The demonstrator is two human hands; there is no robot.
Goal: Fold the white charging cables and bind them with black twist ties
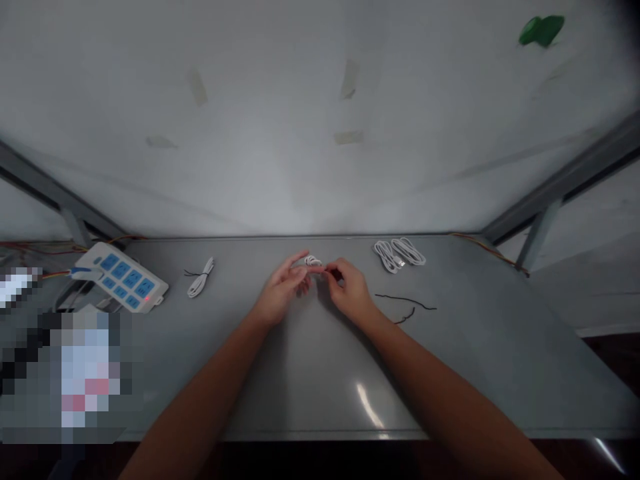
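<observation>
- Two hands, left hand (280, 288) and right hand (350, 288), fingertips pinched on small white coiled cable (313, 261), mid-desk, near far edge.
- Bundled white cables (399, 254) toward far right corner of desk (310, 373).

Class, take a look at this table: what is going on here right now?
A person's left hand and right hand meet over a grey table, holding a small coiled white cable between the fingertips. A tied white cable and a power strip lie to the left; two more cable bundles and loose black ties lie to the right.
</observation>
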